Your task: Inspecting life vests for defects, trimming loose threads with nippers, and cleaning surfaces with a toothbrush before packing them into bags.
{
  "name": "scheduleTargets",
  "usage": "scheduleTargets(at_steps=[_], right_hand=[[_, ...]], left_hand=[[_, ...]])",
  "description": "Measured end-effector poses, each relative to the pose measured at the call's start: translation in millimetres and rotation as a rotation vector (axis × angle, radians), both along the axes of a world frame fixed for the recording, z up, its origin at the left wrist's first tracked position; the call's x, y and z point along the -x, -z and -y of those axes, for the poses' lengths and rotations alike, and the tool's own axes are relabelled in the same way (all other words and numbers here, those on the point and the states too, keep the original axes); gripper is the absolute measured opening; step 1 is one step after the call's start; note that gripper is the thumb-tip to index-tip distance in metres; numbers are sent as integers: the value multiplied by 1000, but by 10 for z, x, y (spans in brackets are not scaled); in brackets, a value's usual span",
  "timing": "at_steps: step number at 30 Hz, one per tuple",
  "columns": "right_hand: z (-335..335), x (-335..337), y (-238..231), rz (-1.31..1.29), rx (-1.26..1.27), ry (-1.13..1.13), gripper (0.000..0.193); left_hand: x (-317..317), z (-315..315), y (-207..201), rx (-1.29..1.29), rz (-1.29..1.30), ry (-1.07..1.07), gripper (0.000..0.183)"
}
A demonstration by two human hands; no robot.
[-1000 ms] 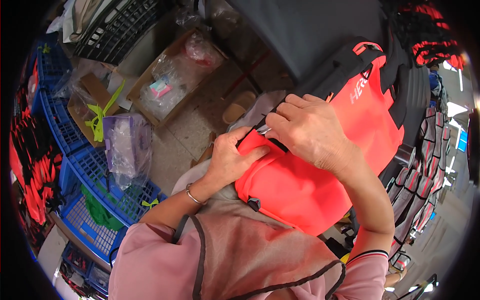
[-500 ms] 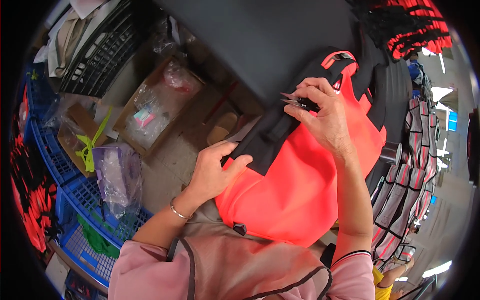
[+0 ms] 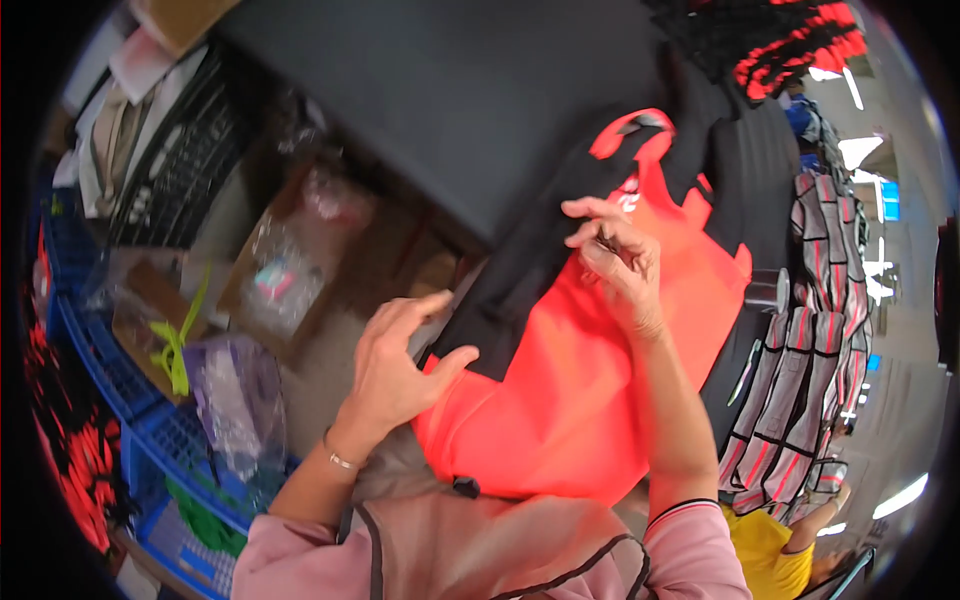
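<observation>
A coral-red and black sewn fabric piece (image 3: 570,400) lies across my lap and the edge of a dark table, with a black band along its left side. My left hand (image 3: 390,355) is open at the lower end of that band, thumb and fingers apart, the thumb close to the cloth. Over the middle of the piece, my right hand (image 3: 625,262) has its fingers curled. Small dark thread snips (image 3: 604,243) show between them, mostly hidden by the fingers. A white print and a looped strap sit at the far end of the fabric.
The dark tabletop (image 3: 400,90) spreads ahead. To the left are a cardboard box (image 3: 285,290) of plastic bags, a purple box (image 3: 235,395) and blue crates (image 3: 175,440). Grey striped pieces (image 3: 790,400) are stacked at right, near a person in a yellow shirt (image 3: 768,550).
My left hand has let go of the black band and spread its fingers. My right hand has turned, and the snips' blades no longer point out to the left. The view has shifted slightly.
</observation>
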State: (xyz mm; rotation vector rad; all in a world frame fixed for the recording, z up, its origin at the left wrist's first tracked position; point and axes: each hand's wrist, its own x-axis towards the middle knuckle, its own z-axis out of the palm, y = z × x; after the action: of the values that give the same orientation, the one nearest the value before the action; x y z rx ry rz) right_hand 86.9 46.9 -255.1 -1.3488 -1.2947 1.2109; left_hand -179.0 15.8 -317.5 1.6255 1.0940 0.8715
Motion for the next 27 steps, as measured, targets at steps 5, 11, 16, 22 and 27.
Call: scheduleTargets(at_steps=[5, 11, 16, 22, 27], right_hand=[[-77, -253, 307, -402, -206, 426, 13], [-61, -213, 398, -363, -160, 612, 13], [-29, -16, 298, -113, -86, 619, 9], [-89, 122, 413, 407, -179, 403, 27], [-142, 124, 406, 311, -101, 400, 32]], left_hand=[[-431, -493, -353, -169, 58, -75, 61], [-948, -588, -320, -280, -160, -11, 53], [-877, -628, -126, -302, -77, -119, 27], [-717, -925, -180, 661, 421, 67, 34], [-628, -1019, -125, 885, 588, 129, 41]])
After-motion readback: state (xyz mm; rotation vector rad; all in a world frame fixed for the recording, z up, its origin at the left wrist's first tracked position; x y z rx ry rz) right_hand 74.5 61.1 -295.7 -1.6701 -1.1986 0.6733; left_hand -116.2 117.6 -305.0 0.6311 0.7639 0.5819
